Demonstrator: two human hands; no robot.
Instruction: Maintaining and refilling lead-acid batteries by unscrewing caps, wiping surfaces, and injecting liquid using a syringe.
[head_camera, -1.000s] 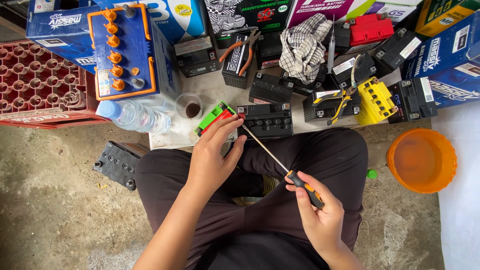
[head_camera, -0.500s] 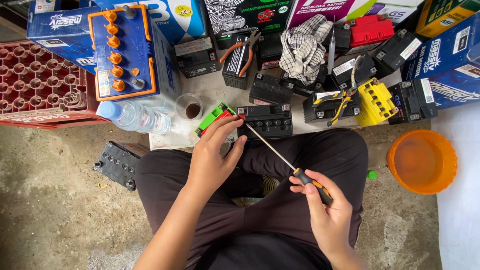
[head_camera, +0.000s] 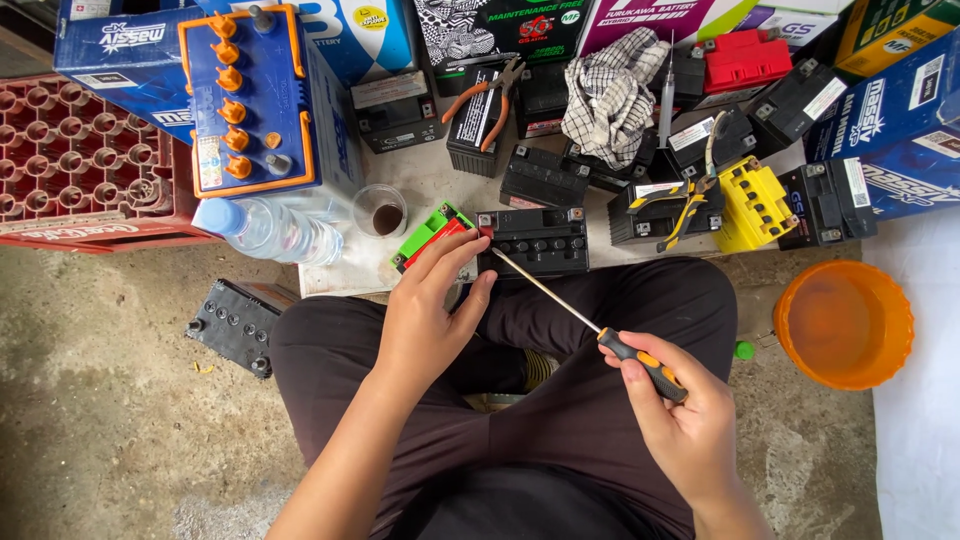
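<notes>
A long screwdriver with a black-and-orange handle is clamped in the right hand, its tip set at the small black rectangular battery, which is steadied by the left hand's spread fingers. The battery's row of round top ports is seen uncovered, so the work is judged only partly done. The spot is crowded by a green-and-red strip, a glass cup of dark liquid, a clear plastic bottle and an orange plastic bowl.

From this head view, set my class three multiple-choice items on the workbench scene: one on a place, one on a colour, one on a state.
1. Where does the screwdriver tip rest?
A. in the orange bowl
B. at the small black battery
C. on the crate

2. What colour are the caps on the big blue battery?
A. orange
B. white
C. green

3. How is the right hand?
A. open and flat
B. shut on the screwdriver handle
C. out of view

Answers: 1 B, the shaft ends at the small black battery beside the left hand; 2 A, a row of orange caps shows on top; 3 B, fingers wrap the handle.
</notes>
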